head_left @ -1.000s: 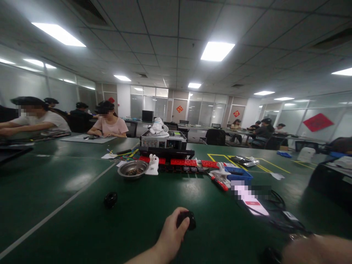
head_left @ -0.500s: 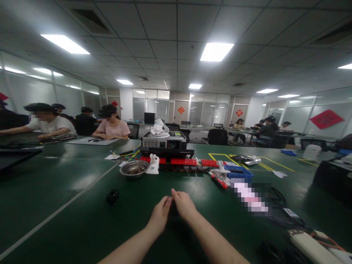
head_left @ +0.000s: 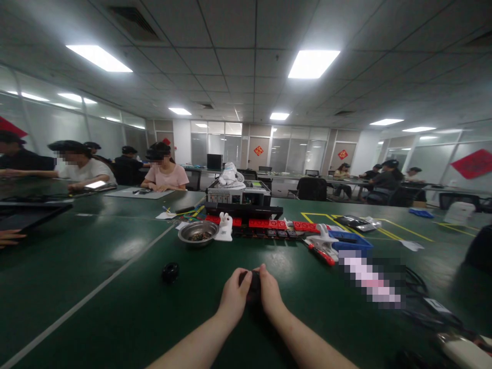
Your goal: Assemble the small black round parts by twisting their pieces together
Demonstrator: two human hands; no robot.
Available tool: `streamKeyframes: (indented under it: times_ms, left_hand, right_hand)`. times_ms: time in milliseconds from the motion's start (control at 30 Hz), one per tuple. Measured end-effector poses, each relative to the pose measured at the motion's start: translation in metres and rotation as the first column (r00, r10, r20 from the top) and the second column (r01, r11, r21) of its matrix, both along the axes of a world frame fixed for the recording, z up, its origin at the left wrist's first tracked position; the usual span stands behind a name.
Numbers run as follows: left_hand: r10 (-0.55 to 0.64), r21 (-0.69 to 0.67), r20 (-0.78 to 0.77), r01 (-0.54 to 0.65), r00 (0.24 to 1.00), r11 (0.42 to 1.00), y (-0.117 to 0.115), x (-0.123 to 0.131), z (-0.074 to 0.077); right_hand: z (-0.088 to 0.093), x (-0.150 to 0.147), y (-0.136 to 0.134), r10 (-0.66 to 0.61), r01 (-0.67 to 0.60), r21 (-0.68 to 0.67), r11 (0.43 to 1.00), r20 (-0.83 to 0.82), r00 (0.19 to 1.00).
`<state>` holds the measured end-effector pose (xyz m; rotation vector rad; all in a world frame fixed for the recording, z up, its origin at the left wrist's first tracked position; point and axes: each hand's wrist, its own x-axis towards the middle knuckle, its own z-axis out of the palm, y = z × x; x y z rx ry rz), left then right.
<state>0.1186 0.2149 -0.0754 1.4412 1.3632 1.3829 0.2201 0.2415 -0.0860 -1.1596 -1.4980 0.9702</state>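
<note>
In the head view my left hand (head_left: 236, 294) and my right hand (head_left: 271, 293) are close together over the green table. Between them they hold a small dark object (head_left: 252, 285), with fingers curled around its sides and thumbs near its top. Its kind is not clear, since both hands cover much of it. To the left of my hands a round black thing (head_left: 170, 272), ring-like in shape, lies by itself on the table.
Beyond my hands stand a metal bowl (head_left: 198, 233) of small parts, a white stand (head_left: 225, 227), a row of red boxes (head_left: 268, 224) and a red-handled tool (head_left: 321, 254) beside a blue bin (head_left: 355, 242). Black cables (head_left: 421, 282) lie right. A co-worker's hand (head_left: 11, 237) shows at far left.
My hands have parted slightly, so the dark object between them now shows. The view has turned a little left, and a co-worker's hand has come in at the left edge.
</note>
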Motion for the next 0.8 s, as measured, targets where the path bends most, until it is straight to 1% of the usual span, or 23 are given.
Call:
streamKeyframes:
  times_ms: [33,100,133,200,267,333,400,467,500,533,600,667,700,733,800]
  left_hand:
    - [0.011,0.033,-0.021,-0.011,1.000,0.999,0.000,-0.001,0.000]
    - [0.011,0.047,-0.032,-0.009,0.999,0.999,0.001,-0.003,0.000]
    - [0.000,0.024,-0.026,0.000,1.000,1.000,0.002,-0.003,0.000]
    - [-0.015,-0.065,0.020,0.017,1.000,0.998,0.003,-0.004,0.000]
    - [-0.010,-0.156,0.124,0.030,0.992,0.987,0.005,-0.007,0.001]
    - [-0.001,-0.214,0.259,0.058,0.966,0.975,0.007,-0.010,0.002]
    - [-0.006,-0.240,0.380,0.104,0.925,0.965,0.008,-0.014,0.004]
    - [-0.025,-0.245,0.458,0.153,0.889,0.957,0.010,-0.018,0.004]
    - [-0.041,-0.232,0.476,0.170,0.879,0.958,0.010,-0.019,0.004]
    - [-0.059,-0.209,0.473,0.177,0.879,0.962,0.011,-0.019,0.005]
    - [-0.087,-0.168,0.398,0.166,0.913,0.972,0.011,-0.018,0.005]
    - [-0.081,-0.144,0.250,0.119,0.965,0.982,0.009,-0.016,0.004]
    - [-0.067,-0.128,0.170,0.090,0.983,0.988,0.008,-0.014,0.004]
    - [-0.047,-0.105,0.102,0.058,0.994,0.993,0.007,-0.013,0.003]
    - [0.005,-0.032,0.027,-0.004,1.000,0.999,0.004,-0.010,0.001]
  right_hand:
    - [-0.001,0.000,0.002,0.020,-0.020,-0.018,1.000,0.001,1.000]
    - [0.001,0.003,0.003,0.036,-0.038,0.021,0.999,0.062,0.997]
    - [0.004,0.005,0.002,0.045,-0.052,0.065,0.997,0.106,0.993]
    - [0.012,0.009,-0.004,0.074,-0.110,0.169,0.979,0.210,0.975]
    - [0.021,0.012,-0.013,0.081,-0.185,0.291,0.939,0.334,0.939]
    - [0.030,0.012,-0.021,0.061,-0.257,0.381,0.888,0.456,0.888]
    - [0.035,0.011,-0.027,0.034,-0.305,0.418,0.856,0.543,0.839]
    - [0.036,0.009,-0.030,0.018,-0.321,0.421,0.848,0.584,0.812]
    - [0.035,0.008,-0.031,0.016,-0.318,0.423,0.848,0.579,0.815]
    - [0.033,0.007,-0.031,0.023,-0.309,0.425,0.850,0.557,0.830]
    - [0.029,0.006,-0.028,0.054,-0.269,0.414,0.870,0.461,0.886]
    - [0.024,0.006,-0.024,0.049,-0.174,0.361,0.916,0.329,0.943]
    - [0.022,0.007,-0.021,0.023,-0.114,0.316,0.942,0.279,0.960]
    - [0.020,0.007,-0.018,-0.008,-0.061,0.264,0.963,0.254,0.967]
    - [0.018,0.008,-0.014,-0.045,-0.005,0.168,0.986,0.294,0.955]
